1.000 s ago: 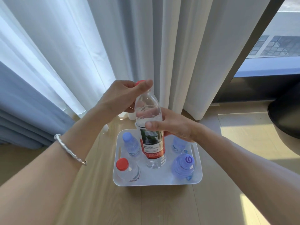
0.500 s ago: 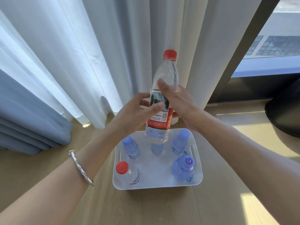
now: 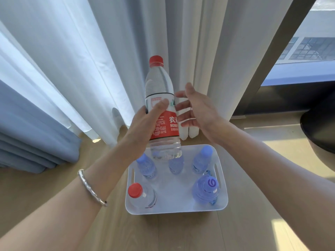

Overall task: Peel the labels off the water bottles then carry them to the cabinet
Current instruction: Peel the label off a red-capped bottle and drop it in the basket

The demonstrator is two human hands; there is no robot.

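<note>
My left hand (image 3: pixel 145 124) grips a tall clear water bottle (image 3: pixel 159 84) with a red cap and a red-and-white label (image 3: pixel 166 127), holding it upright above the tray. Just to the right of the bottle, my right hand (image 3: pixel 195 109) is spread open, its fingertips close to the label but holding nothing. Below on the floor sits a white tray (image 3: pixel 174 209). In it stand a red-capped bottle (image 3: pixel 139 194) at the front left, a wide blue bottle (image 3: pixel 205 191) at the front right, and three small blue-capped bottles (image 3: pixel 146 165) along the back.
White curtains (image 3: pixel 81 60) hang right behind the tray, with folded blue drapes (image 3: pixel 27 133) at the left. A dark window frame (image 3: pixel 282 51) and a round black object (image 3: pixel 319 127) are at the right. The floor (image 3: pixel 172 234) is light wood.
The bottle rose out of the tray. My left hand went from the cap down to the label and now holds the bottle alone; my right hand let go and opened.
</note>
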